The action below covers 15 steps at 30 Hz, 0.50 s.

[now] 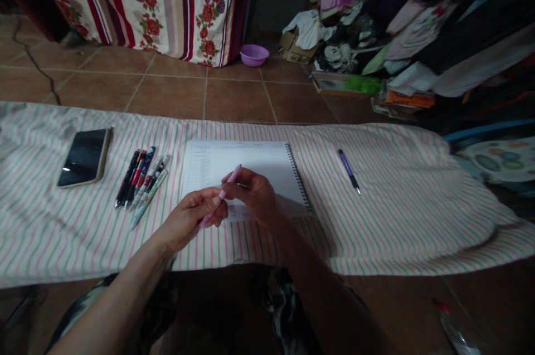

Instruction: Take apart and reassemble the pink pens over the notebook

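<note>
A pink pen is held between both hands over the lower part of a spiral notebook. My left hand pinches the pen's lower end with its fingers closed. My right hand grips the pen's upper part, fingers curled round it. The notebook lies open on a striped cloth, its white page showing a faint printed table.
Several pens lie in a row left of the notebook, and a dark phone lies further left. A purple pen rests to the right. Beyond the cloth are a tiled floor, a purple bowl, a floral curtain and piled clothes.
</note>
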Available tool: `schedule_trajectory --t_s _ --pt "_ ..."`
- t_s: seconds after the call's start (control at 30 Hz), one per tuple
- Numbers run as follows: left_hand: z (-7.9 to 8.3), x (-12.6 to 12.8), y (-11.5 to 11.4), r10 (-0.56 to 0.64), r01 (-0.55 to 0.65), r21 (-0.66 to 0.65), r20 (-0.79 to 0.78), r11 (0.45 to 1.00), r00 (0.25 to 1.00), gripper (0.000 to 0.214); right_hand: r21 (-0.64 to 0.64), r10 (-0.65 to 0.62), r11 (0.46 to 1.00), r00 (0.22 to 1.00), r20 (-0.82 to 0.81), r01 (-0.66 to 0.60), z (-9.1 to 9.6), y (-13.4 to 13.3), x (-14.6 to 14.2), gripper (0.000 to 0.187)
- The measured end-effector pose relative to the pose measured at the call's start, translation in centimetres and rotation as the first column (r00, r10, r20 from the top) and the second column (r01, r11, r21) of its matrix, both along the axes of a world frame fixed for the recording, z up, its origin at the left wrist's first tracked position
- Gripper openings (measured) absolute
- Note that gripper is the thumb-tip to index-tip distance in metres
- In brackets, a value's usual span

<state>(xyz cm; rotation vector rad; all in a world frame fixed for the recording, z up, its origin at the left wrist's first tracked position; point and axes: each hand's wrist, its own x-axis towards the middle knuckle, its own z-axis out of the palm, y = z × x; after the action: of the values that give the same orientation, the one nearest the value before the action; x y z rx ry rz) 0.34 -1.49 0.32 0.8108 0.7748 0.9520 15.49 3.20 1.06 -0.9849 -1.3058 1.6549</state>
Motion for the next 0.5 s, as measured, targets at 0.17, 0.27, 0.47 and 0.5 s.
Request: schedule_trajectory --t_s 0.17,0.27,0.47,0.5 --pt "0.09 0.18 -0.03 0.002 -0.001 0.025 -0.045 1.000 0.999 0.023 0.054 -0.054 0.997 0.996 0.076 0.050 -0.61 -0.05 -0.30 0.026" --pt "-0.04 0.38 0.04 0.016 -0.011 0.038 -0.121 0.999 0.993 0.023 0.064 -0.074 0.996 0.994 0.079 0.069 -1.01 -0.32 -0.55 0.026" --pt "0.20 0.56 0.17 0.011 -0.004 0.041 -0.167 0.999 0.986 0.029 0.103 -0.104 0.990 0.988 0.116 0.092 -0.79 -0.86 -0.98 0.023" --pt "0.37 0.54 0.18 0.012 -0.006 0.037 -0.167 0.999 0.986 0.030 0.108 -0.102 0.990 0.988 0.114 0.090 -0.74 -0.92 -1.06 0.024"
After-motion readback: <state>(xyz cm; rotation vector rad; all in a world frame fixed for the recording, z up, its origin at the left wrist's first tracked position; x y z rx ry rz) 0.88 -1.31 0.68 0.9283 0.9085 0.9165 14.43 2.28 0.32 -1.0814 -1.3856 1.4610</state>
